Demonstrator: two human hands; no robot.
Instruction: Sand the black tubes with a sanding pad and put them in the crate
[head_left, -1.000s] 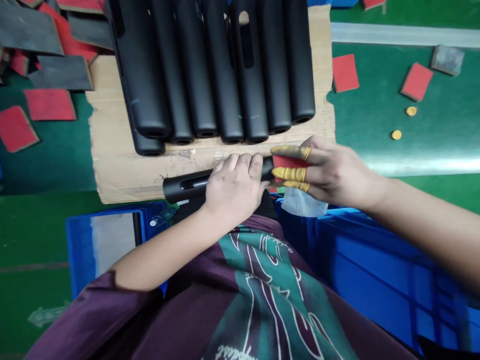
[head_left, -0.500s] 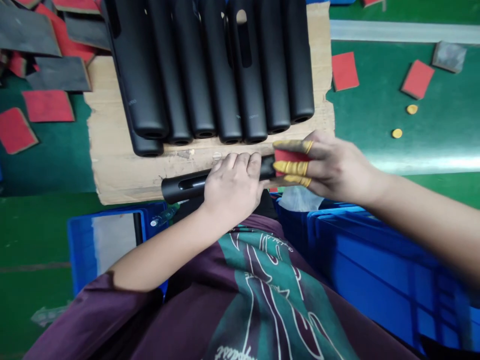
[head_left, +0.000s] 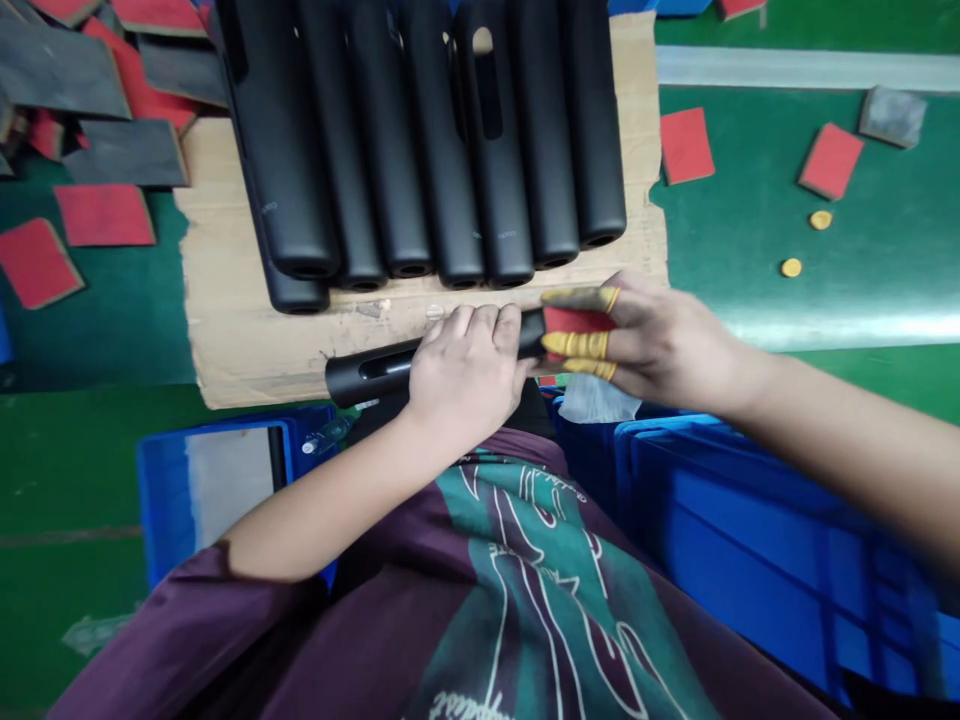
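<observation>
A black tubular housing with a long slot lies near the front edge of the cardboard. My left hand is wrapped over its middle, hiding that part. At the housing's right end, my right hand, with yellow finger cots on several fingers, grips a red sanding pad. The pad is against or very close to that end; the fingers partly cover it. Just beyond my hands, several like black housings lie side by side, their rounded ends toward me.
Cardboard covers part of the green table. Red and grey pads are heaped at left; a few more and two yellow finger cots lie at right. Blue crates stand below the table edge, near a plastic bottle.
My right hand and the red pad have shifted slightly left along the housing's end. My left hand keeps its hold, and the view has moved a little.
</observation>
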